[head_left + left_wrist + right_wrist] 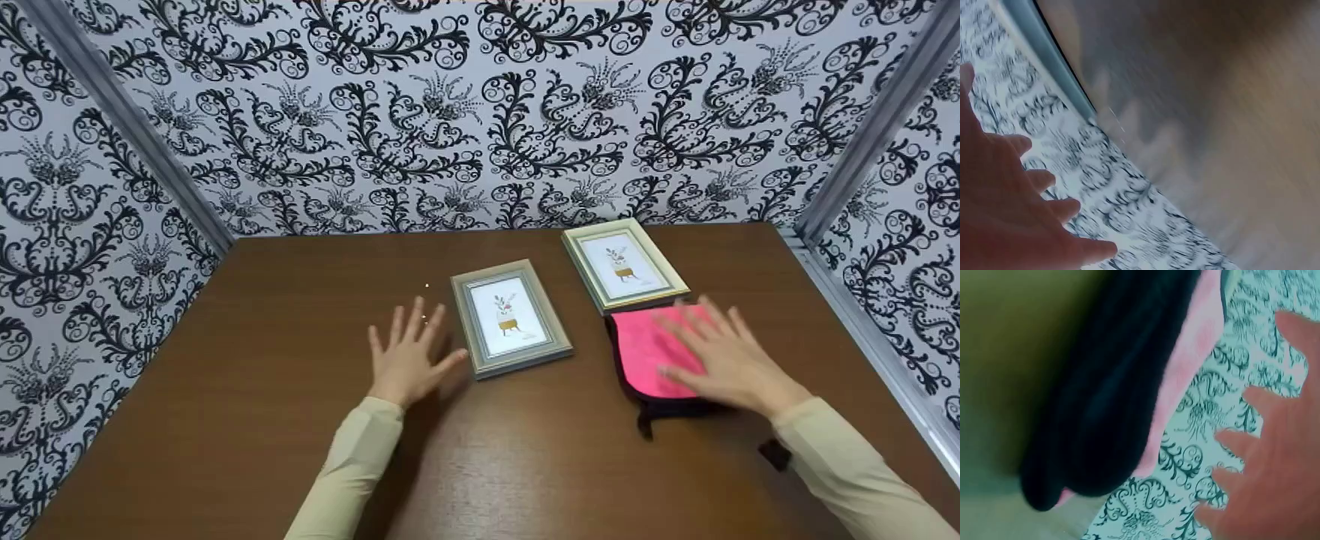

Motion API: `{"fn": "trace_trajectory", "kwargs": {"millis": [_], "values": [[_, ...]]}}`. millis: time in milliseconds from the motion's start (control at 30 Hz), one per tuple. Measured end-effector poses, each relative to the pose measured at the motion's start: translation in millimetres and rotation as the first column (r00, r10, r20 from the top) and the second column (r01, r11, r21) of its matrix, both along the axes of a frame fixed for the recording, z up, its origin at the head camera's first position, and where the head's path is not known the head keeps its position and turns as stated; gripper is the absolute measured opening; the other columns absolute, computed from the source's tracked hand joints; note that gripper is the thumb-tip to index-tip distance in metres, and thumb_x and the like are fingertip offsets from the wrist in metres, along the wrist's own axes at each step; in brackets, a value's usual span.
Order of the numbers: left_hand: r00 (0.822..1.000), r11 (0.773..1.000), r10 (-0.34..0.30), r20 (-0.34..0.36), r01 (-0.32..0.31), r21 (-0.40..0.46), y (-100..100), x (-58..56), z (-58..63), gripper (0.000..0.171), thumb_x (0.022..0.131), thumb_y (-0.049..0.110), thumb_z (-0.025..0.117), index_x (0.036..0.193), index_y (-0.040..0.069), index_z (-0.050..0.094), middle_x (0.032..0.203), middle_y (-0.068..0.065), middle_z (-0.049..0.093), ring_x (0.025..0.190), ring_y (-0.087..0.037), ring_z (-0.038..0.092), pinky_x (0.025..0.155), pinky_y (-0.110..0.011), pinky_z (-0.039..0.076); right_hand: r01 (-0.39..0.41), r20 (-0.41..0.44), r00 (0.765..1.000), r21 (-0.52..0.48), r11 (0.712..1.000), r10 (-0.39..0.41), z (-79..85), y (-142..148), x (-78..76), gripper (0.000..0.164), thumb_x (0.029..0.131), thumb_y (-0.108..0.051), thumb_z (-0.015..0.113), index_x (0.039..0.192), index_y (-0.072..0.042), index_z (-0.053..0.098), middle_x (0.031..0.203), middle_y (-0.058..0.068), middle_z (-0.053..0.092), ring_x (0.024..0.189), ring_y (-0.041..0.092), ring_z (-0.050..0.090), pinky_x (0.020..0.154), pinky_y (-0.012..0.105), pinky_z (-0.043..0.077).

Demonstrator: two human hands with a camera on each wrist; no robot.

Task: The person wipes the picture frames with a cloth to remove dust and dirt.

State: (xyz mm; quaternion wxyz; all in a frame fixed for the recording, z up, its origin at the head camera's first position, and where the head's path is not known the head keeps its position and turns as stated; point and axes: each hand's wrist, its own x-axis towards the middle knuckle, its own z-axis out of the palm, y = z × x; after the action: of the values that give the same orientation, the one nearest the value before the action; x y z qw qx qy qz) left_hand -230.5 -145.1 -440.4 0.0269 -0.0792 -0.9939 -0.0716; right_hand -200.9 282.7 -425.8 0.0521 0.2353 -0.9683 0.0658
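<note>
Head view: the pink cloth, black at its edge, lies below the right hand. That hand's fingers are spread and grasp nothing; in the right wrist view they stand against the wallpaper, clear of the cloth, so it probably hovers. The cloth looks thick there, perhaps because it is folded.

Just beyond the right fingertips lies the cream frame, its near end close against the cloth; whether they touch I cannot tell. Right of the left hand, beside its thumb, lies the grey frame. Both frames rest flat with their pictures upward, likely so each can be viewed from the person's side. The left fingers are also fanned and grip nothing; whether the thumb touches the frame is unclear.

Below both hands spreads the brown table, which supports everything flat. Farther out, beyond the fingertips, stands the patterned wallpaper.
</note>
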Motion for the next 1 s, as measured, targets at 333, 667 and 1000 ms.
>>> {"fn": "trace_trajectory", "kwargs": {"millis": [333,667,1000], "values": [[0.955,0.954,-0.296,0.039,0.297,-0.041,40,9.6,-4.5,0.059,0.079,0.037,0.063,0.126,0.007,0.046,0.137,-0.021,0.032,0.127,-0.034,0.027,0.099,-0.055,0.020,-0.130,0.143,0.982,0.049,0.990,0.122,-16.7,6,21.7,0.092,0.057,-0.011,0.070,0.139,-0.010,0.029,0.137,0.027,0.027,0.122,0.048,0.022,0.097,0.055,0.023],[0.937,0.932,-0.344,-0.063,0.333,-0.142,56,2.0,-4.2,0.035,0.078,0.015,0.063,0.108,-0.003,0.055,0.121,-0.023,0.047,0.116,-0.035,0.042,0.091,-0.046,0.038,-0.186,-0.107,0.973,0.161,0.969,0.204,-27.3,2,6.6,0.077,0.057,-0.002,0.076,0.127,-0.005,0.045,0.115,0.028,0.050,0.096,0.045,0.049,0.070,0.054,0.044],[0.869,0.879,-0.459,-0.185,0.412,-0.241,58,2.7,-7.4,0.012,0.073,0.003,0.064,0.082,-0.003,0.059,0.093,-0.020,0.056,0.093,-0.033,0.053,0.073,-0.037,0.049,-0.183,-0.153,0.969,0.068,0.981,0.191,-20.0,3,-1.7,0.057,0.059,0.006,0.072,0.112,-0.006,0.056,0.102,0.018,0.058,0.091,0.034,0.056,0.076,0.048,0.045]]}}
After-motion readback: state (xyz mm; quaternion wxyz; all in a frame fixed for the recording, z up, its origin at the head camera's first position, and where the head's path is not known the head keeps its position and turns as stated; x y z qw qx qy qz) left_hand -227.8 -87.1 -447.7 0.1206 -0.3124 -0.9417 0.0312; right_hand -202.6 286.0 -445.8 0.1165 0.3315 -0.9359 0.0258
